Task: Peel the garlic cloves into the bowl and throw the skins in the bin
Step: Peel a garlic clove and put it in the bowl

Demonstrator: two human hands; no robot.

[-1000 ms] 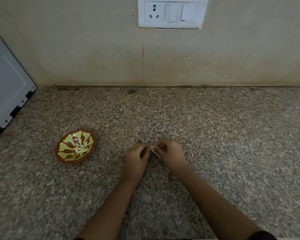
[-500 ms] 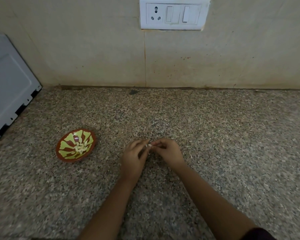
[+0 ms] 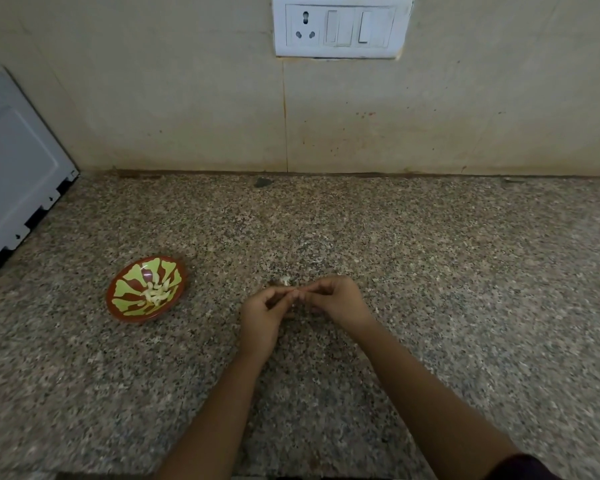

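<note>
Pale peeled cloves (image 3: 156,293) heaped in red-green patterned bowl (image 3: 123,296).

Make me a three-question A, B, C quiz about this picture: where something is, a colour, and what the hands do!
1. The left hand and right hand: A) lie flat B) point at the wall C) pinch a tiny piece together.
2. The round red-brown bowl with yellow-green pattern sits: A) left of both hands B) right of them C) between them.
3. The peeled garlic cloves in it are: A) black B) pale cream C) blue.
Answers: 1C, curled fingertips meet; 2A, it stands leftward on the speckled counter; 3B, pale against the pattern.
</note>
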